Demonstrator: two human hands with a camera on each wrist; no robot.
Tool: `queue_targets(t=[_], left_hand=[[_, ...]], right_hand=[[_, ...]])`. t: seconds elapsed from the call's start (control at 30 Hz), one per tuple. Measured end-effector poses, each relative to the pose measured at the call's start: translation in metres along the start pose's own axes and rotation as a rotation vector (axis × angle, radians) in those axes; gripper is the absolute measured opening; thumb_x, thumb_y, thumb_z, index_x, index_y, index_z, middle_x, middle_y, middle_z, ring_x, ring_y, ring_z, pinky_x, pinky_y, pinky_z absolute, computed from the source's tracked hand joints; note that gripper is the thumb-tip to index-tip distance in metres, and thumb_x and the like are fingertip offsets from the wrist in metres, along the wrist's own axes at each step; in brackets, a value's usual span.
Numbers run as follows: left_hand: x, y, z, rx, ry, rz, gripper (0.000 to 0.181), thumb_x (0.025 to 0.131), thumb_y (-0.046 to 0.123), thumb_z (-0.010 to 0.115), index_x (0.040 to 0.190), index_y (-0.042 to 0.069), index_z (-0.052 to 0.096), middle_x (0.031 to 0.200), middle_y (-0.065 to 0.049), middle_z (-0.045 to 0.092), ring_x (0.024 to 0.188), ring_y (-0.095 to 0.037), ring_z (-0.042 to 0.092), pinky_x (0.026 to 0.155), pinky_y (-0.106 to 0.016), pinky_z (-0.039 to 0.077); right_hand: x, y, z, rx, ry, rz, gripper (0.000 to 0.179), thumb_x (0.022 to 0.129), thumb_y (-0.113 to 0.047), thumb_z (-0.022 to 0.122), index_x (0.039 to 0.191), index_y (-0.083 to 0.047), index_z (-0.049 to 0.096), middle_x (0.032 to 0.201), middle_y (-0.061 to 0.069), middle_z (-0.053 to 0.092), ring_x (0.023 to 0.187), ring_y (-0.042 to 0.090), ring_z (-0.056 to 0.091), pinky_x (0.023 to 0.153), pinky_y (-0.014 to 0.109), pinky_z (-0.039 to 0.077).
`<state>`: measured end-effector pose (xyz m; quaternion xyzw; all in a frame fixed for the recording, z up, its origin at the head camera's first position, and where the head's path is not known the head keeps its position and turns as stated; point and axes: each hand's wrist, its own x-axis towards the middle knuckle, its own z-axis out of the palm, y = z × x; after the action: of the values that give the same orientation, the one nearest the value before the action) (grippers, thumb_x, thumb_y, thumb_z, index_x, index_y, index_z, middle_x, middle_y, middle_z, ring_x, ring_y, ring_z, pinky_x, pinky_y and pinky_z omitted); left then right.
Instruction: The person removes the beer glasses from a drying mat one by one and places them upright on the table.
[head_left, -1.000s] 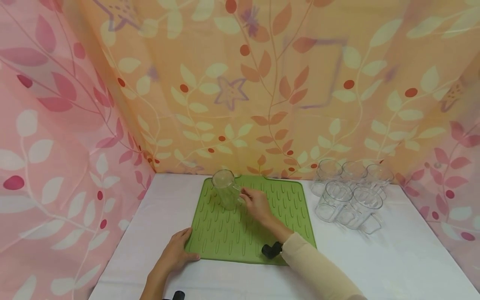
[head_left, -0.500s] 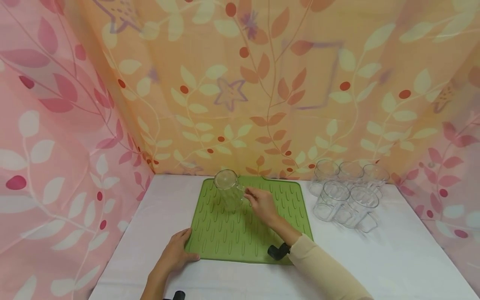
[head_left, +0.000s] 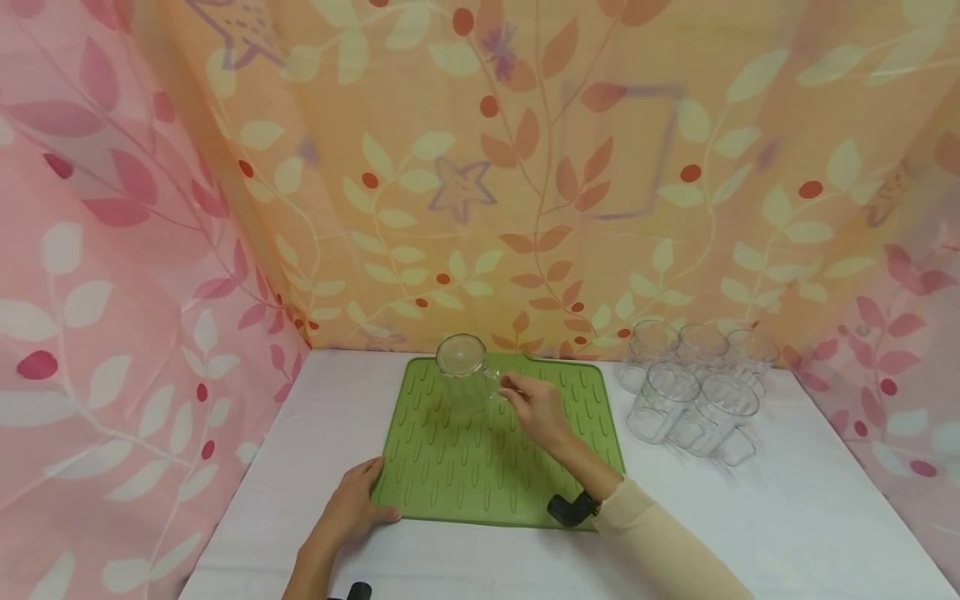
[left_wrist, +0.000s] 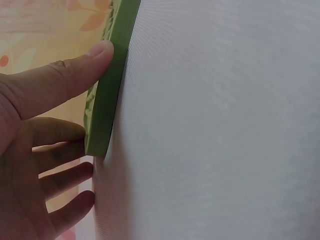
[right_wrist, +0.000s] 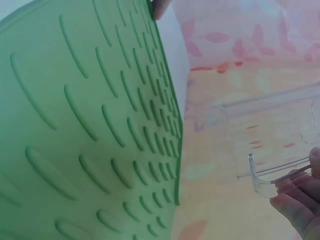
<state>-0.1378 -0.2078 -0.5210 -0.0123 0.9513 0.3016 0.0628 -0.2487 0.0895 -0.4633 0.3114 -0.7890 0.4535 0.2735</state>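
My right hand (head_left: 536,408) pinches the handle of a clear glass mug (head_left: 467,387) above the green ridged mat (head_left: 450,475). The mug stands roughly upright in the head view, a pale round end uppermost. In the right wrist view the mug (right_wrist: 270,137) is partly cut off at the right edge, with thumb and fingers on its handle. My left hand (head_left: 348,504) touches the mat's near left corner. Seen from the left wrist, the thumb lies against one edge of the mat (left_wrist: 107,105) and the index finger against the other, the remaining fingers loosely spread.
Several clear glass mugs (head_left: 670,404) stand close together on the white tablecloth (head_left: 697,508), right of the mat. Behind the table hangs an orange leaf-patterned cloth (head_left: 420,233), with a pink one (head_left: 135,333) along the left side.
My right hand has raised the mug from the mat and shifted it a little to the right. The left hand has stayed at the mat's corner.
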Motion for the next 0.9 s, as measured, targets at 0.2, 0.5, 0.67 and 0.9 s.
queue_targets(t=[0.2,0.5,0.67,0.9], left_hand=[[0.000,-0.001,0.001,0.007,0.003,-0.005,0.097,0.065,0.025,0.087,0.144,-0.005,0.040,0.149,-0.026,0.040,0.138,-0.048,0.034,0.112,-0.063,0.030],[0.000,-0.001,0.001,0.002,0.005,-0.014,0.098,0.065,0.025,0.087,0.145,-0.005,0.039,0.149,-0.026,0.040,0.138,-0.048,0.034,0.112,-0.063,0.030],[0.001,-0.001,0.001,0.002,0.007,-0.021,0.099,0.064,0.026,0.088,0.145,-0.005,0.040,0.149,-0.025,0.041,0.138,-0.048,0.034,0.112,-0.063,0.030],[0.001,-0.001,0.002,0.001,0.008,-0.020,0.098,0.064,0.025,0.088,0.144,-0.005,0.040,0.148,-0.025,0.041,0.138,-0.047,0.034,0.112,-0.063,0.031]], right_hand=[[0.001,-0.004,-0.019,-0.010,0.017,-0.017,0.010,0.082,0.005,0.071,0.092,0.005,0.073,0.084,0.020,0.073,0.074,0.026,0.073,0.062,0.029,0.061],[-0.001,-0.008,-0.042,-0.007,0.028,0.009,0.013,0.081,0.005,0.072,0.094,0.003,0.074,0.086,0.016,0.074,0.076,0.026,0.073,0.065,0.022,0.060],[-0.006,-0.011,-0.053,-0.008,0.022,0.022,0.016,0.081,0.006,0.072,0.096,0.003,0.074,0.088,0.016,0.075,0.078,0.026,0.073,0.067,0.017,0.059],[-0.016,-0.016,-0.069,-0.045,0.039,0.023,0.017,0.080,0.005,0.073,0.096,0.000,0.074,0.089,0.013,0.075,0.079,0.025,0.073,0.067,0.010,0.056]])
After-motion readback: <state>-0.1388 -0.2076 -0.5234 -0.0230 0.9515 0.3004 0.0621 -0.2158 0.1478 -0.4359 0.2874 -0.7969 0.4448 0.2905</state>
